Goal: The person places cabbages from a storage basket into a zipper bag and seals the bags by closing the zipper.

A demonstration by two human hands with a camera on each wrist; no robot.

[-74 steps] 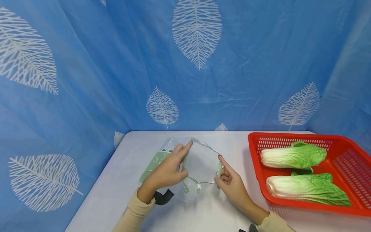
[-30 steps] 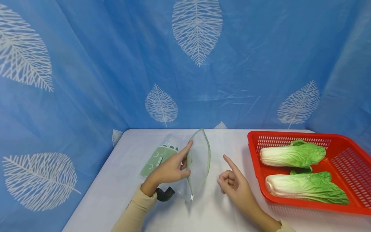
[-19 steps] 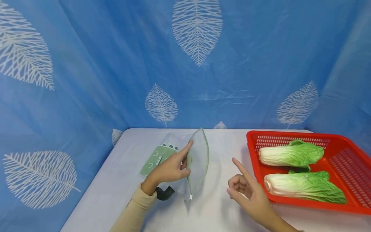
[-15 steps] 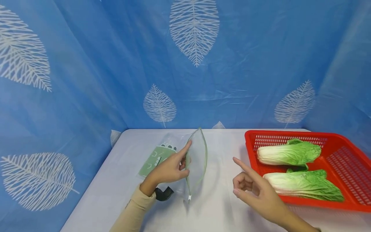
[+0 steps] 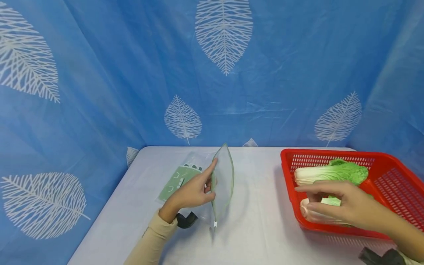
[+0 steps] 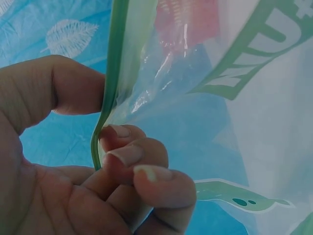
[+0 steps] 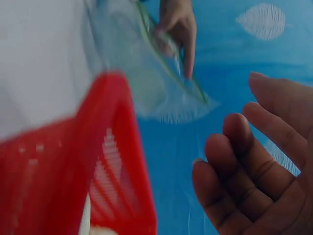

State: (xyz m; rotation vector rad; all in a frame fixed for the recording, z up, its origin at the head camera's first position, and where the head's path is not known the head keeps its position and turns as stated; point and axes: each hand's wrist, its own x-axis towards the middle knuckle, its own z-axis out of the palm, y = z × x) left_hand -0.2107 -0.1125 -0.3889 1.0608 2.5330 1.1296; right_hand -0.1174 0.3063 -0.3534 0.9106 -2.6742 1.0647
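My left hand point(image 5: 195, 189) grips the near edge of a clear zip bag point(image 5: 226, 176) with a green-edged mouth and a green printed panel. In the left wrist view the fingers curl round the green zip strip point(image 6: 113, 63). The bag's mouth gapes toward the right, and a white slider point(image 5: 215, 223) sits at its lower end. Over the red basket point(image 5: 288, 176) hovers my right hand point(image 5: 344, 202), fingers loosely bent and holding nothing. Beneath it lies one Chinese cabbage point(image 5: 308, 213), mostly covered by the hand; another Chinese cabbage point(image 5: 311, 175) lies behind, its leafy end to the right.
The white-covered table point(image 5: 258, 228) carries the bag at left and the basket at right. Blue curtains point(image 5: 281, 73) with white leaf prints close off the back and sides. The basket's raised rim point(image 7: 117, 88) stands near the right hand in the right wrist view.
My right hand has let go of the bag's mouth and moved right until it is over the basket. My left hand has kept its hold, and the mouth has narrowed.
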